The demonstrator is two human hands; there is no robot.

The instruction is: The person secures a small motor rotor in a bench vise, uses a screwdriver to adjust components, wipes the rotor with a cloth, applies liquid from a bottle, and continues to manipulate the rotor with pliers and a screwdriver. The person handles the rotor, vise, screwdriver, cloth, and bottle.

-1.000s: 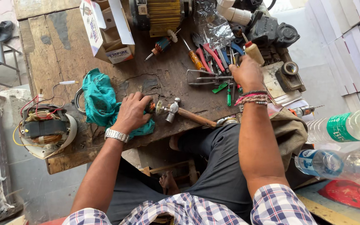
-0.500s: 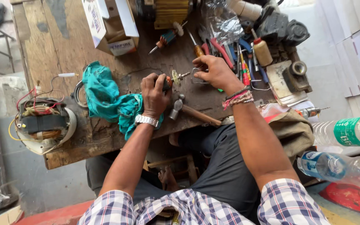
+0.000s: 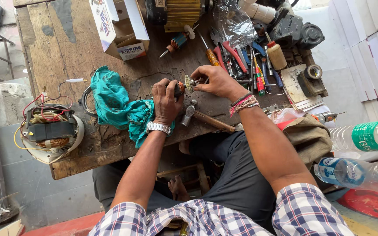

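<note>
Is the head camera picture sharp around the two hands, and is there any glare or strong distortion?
Head view: even daylight, soft shadows; the left hand and right hand on the small motor rotor are fairly sharp. The white wall is overexposed; the plastic bottles stretch at the wide-angle edge.

- My left hand (image 3: 166, 99) is curled into a fist, with a watch on that wrist.
- My right hand (image 3: 215, 81) pinches with its fingertips, just beside my left.
- Both arms reach forward.
</note>
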